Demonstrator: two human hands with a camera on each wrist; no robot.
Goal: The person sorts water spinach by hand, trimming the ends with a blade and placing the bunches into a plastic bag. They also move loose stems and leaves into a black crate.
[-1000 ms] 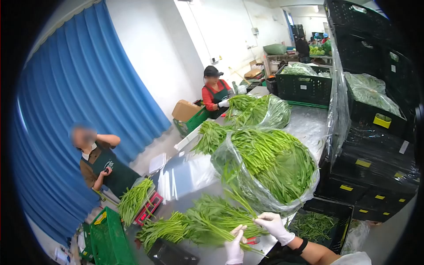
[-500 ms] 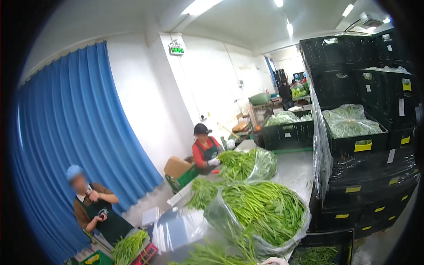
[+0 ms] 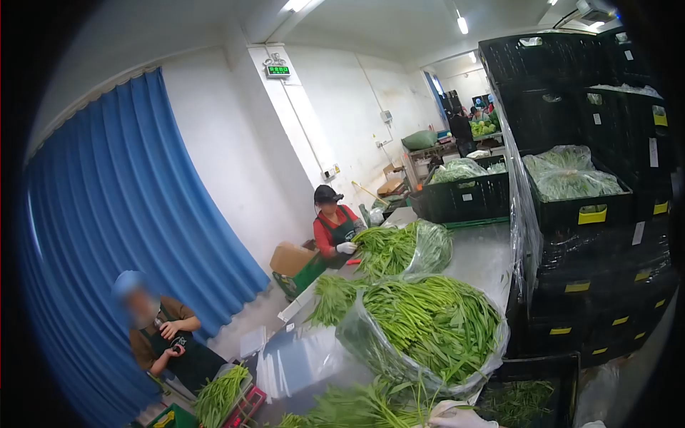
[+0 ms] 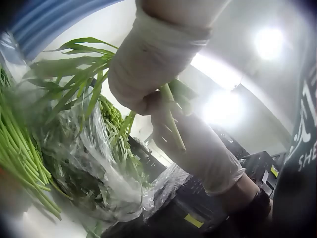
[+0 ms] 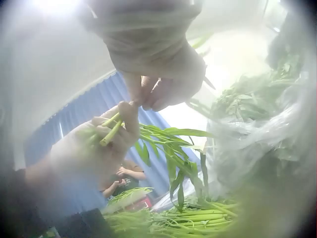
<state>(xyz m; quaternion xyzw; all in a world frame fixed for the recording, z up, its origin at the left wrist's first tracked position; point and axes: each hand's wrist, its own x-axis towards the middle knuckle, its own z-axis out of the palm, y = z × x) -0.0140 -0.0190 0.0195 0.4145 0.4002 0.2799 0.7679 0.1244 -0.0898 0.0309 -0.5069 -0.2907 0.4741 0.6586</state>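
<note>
In the left wrist view, my gloved left hand point(image 4: 151, 62) grips leafy green stems point(image 4: 172, 119), their cut ends showing below the fingers and leaves spreading left. The right wrist view shows my left hand point(image 5: 101, 141) curled round the stems point(image 5: 113, 130). My gloved right hand point(image 5: 153, 54) meets it, thumb and fingertips pinched together, with bits of green beside them; what lies within the pinch is mostly hidden. Only part of the right hand point(image 3: 460, 415) shows at the bottom edge in the head view, beside loose greens point(image 3: 357, 406) and a large plastic bag of greens point(image 3: 435, 321).
Black crates point(image 3: 560, 207) stand stacked at the right, with an open crate point(image 3: 571, 378) below. Across the metal table point(image 3: 478, 257), a person in red point(image 3: 330, 232) handles greens. Another person point(image 3: 182, 349) stands left, near greens on a red scale point(image 3: 246, 408).
The head view has tilted upward, so my hands have dropped mostly out of it. The person at the left has lowered the raised hand to chest height.
</note>
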